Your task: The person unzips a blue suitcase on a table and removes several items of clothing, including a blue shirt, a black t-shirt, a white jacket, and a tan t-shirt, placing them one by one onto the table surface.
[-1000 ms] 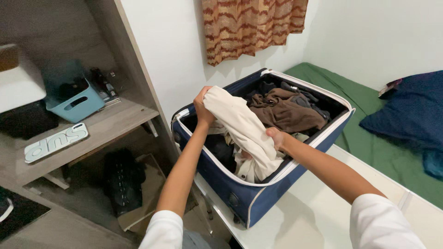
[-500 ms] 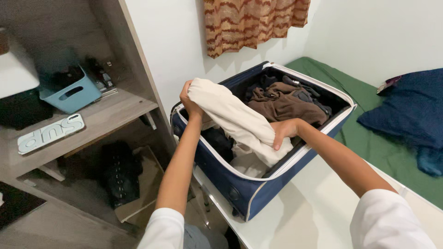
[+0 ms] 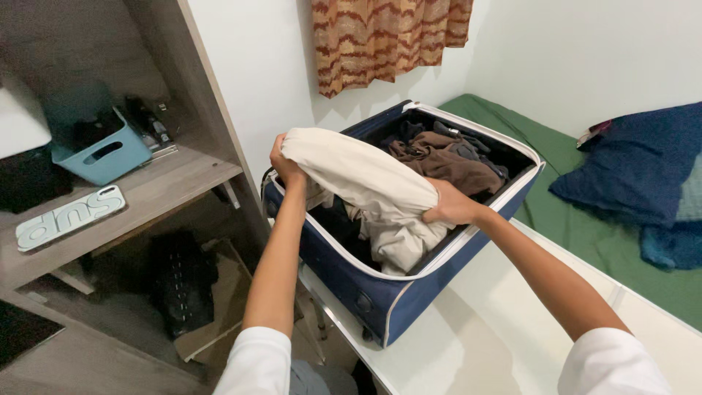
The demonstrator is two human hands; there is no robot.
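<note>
A cream cloth, bunched and creased, is held over an open navy suitcase on a white worktop. The left hand and right hand, arms outstretched, each have fingers clenched on an end.

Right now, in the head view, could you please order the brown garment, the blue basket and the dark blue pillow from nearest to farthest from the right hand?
From the right hand:
1. Brown garment, just behind it in the suitcase.
2. Dark blue pillow, right, on the bed.
3. Blue basket, far left, on the shelf.
</note>
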